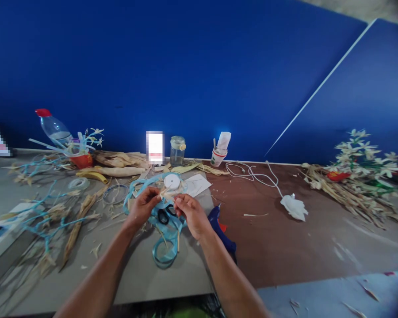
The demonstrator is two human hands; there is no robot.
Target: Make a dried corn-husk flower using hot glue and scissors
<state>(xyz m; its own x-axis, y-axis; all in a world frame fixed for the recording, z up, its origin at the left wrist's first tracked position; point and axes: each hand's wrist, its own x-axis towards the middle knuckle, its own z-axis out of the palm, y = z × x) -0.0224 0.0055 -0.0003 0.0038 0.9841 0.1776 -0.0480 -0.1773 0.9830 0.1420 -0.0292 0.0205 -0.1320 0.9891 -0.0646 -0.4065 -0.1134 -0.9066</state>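
Observation:
My left hand (pixel 144 206) and my right hand (pixel 191 214) meet over the table, both pinched on a small piece of pale dried husk (pixel 167 195) held between their fingertips. Under the hands lies a tangle of light blue ribbon (pixel 165 251) and black-handled scissors (pixel 164 215). A white tape roll (pixel 171 181) sits just behind the hands, on more blue ribbon. A blue glue gun (pixel 220 229) lies on the table beside my right wrist.
Dried husks and blue-wrapped stems (pixel 49 216) cover the left of the table. A tilted plastic bottle (pixel 53 127), a glass jar (pixel 177 151) and a paper cup (pixel 218 155) stand at the back. A white cable (pixel 252 173) and husk flowers (pixel 358 176) lie to the right.

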